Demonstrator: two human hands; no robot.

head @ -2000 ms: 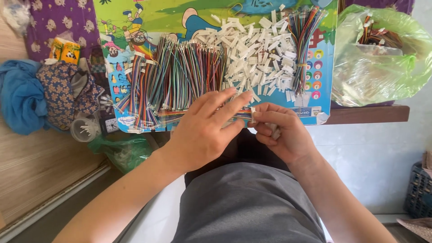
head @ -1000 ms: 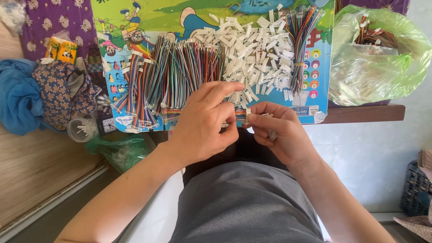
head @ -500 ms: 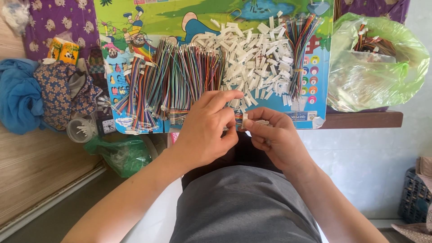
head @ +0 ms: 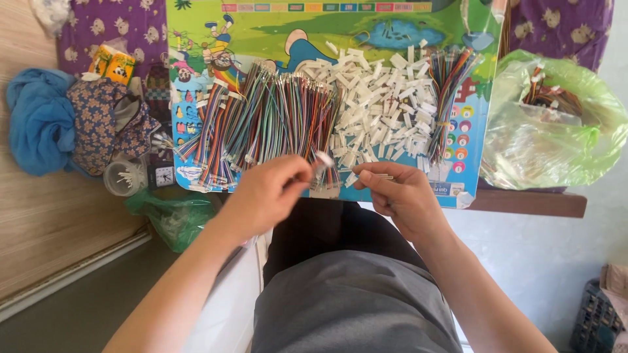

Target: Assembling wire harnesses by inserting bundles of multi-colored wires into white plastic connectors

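Bright green and blue, the cartoon-printed board (head: 314,26) is the biggest thing in front of me, lying flat across the space just beyond both my hands and carrying nearly everything I work from. To the right of my right hand, off the board's edge, a translucent green plastic bag (head: 556,131) sits open with a tangle of wires inside. Far to the left of my left hand lies a bundled blue cloth (head: 39,117) with a patterned fabric piece (head: 98,124) against it, and below those a second, smaller green bag (head: 170,219) near my left forearm.

On the board, directly ahead of my left hand, the multicoloured ribbon wires (head: 275,117) fan out in a thick row, their ends pointing toward me. Ahead of my right hand spreads the heap of small white plastic connector housings (head: 379,111), and beyond that heap to the right a thinner bunch of coloured wires (head: 448,98) stands along the board's edge.

My left hand (head: 265,193) is pinched shut, thumb against fingertips, on one white connector housing (head: 324,159) that sticks up just above my knuckles, close to the near ends of the ribbon wires. My right hand (head: 402,196) is closed in a fingertip pinch on a short wire piece (head: 379,176) with pale ends, held level and pointing left toward the housing. The two hands are near each other but apart, hovering over the board's near edge above my lap.
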